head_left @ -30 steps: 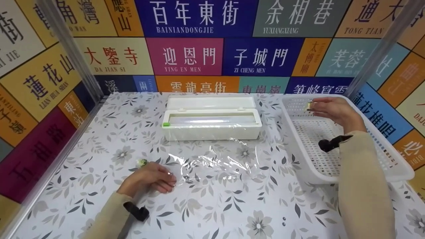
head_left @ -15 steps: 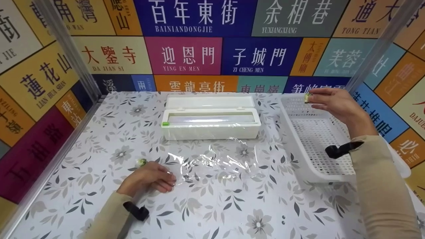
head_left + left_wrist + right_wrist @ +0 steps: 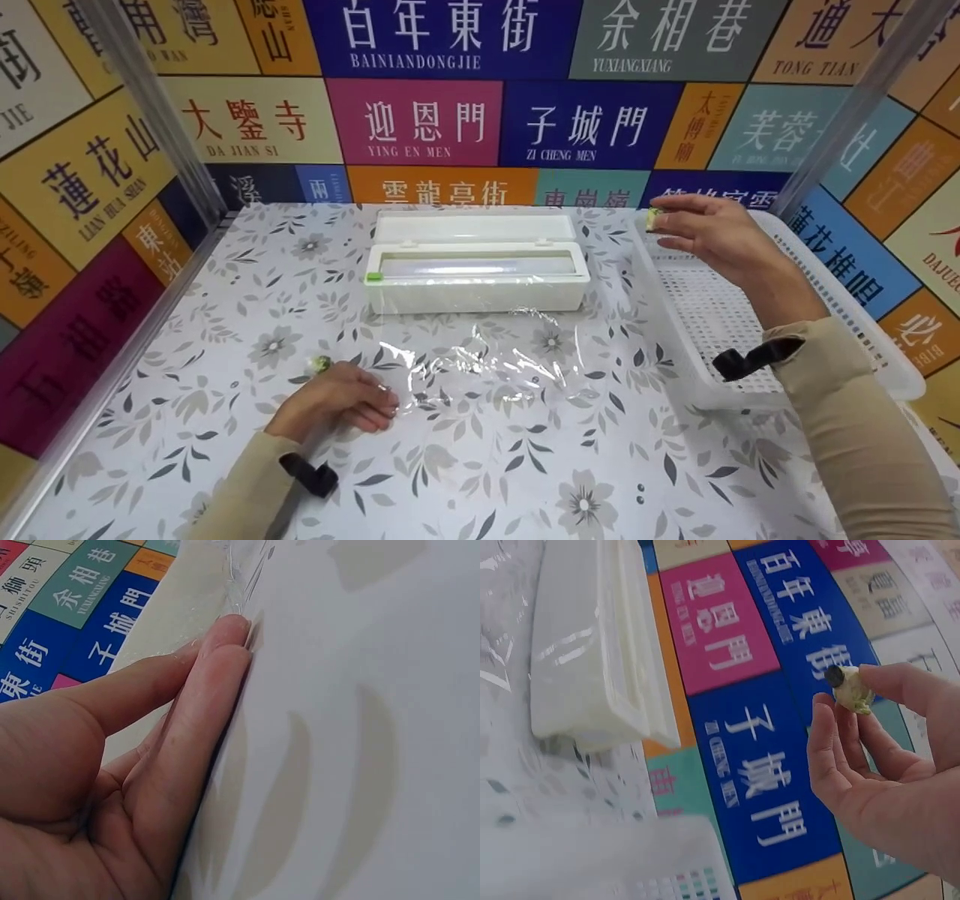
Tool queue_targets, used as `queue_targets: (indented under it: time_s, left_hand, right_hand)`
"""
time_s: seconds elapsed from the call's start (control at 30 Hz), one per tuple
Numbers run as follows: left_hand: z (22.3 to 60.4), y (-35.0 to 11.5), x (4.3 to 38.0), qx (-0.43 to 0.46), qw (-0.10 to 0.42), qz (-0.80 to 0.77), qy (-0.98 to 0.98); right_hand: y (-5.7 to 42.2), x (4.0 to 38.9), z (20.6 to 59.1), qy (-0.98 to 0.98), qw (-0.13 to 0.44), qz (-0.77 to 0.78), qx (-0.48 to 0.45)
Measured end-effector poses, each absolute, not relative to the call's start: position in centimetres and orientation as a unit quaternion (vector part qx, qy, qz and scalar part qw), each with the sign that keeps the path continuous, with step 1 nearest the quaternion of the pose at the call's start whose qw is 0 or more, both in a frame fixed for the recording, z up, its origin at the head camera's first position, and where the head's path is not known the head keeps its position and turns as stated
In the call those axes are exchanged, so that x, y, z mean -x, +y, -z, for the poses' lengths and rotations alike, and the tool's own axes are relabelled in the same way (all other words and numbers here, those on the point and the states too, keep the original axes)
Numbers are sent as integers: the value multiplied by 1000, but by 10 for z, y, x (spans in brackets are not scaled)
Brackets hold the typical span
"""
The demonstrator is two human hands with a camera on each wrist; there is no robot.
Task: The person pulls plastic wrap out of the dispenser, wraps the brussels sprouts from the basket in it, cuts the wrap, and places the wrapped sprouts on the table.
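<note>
My left hand [image 3: 334, 401] pinches the front left corner of a sheet of cling film [image 3: 480, 361] between thumb and fingers, low over the table. The transparent, wrinkled sheet runs back to a white cling film dispenser [image 3: 480, 295], whose lid stands open with the roll showing. Raised over the basket's back left corner, my right hand [image 3: 720, 234] holds a small pale yellow-green piece [image 3: 852, 690] with a dark round end between thumb and fingertips. What kind of thing this is I cannot tell. A similar small white-green piece [image 3: 319, 364] shows just behind my left hand.
A white perforated plastic basket [image 3: 675, 352] stands on the right, under my right forearm. A flowered cloth [image 3: 420, 487] covers the table. Behind it rises a wall of coloured name signs [image 3: 416, 124], with clear upright posts at both back corners.
My right hand has risen from inside the basket and moved left to its back left corner, carrying the small piece. The left hand and the film have stayed put.
</note>
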State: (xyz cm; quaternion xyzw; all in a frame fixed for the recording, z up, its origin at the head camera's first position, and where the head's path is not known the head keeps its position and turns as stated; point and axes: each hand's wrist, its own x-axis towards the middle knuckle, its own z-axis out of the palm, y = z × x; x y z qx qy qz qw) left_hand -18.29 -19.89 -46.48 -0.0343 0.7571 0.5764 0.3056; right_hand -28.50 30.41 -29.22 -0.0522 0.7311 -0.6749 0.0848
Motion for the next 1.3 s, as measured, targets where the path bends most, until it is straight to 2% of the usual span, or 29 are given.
queue_targets:
  time_s: [0.63, 1.3]
  left_hand:
    - [465, -196, 182, 53, 301, -579, 756]
    - [468, -195, 184, 54, 300, -578, 757]
  right_hand:
    - [207, 237, 322, 695, 155, 690, 130]
    - [147, 217, 399, 735, 226, 618, 166]
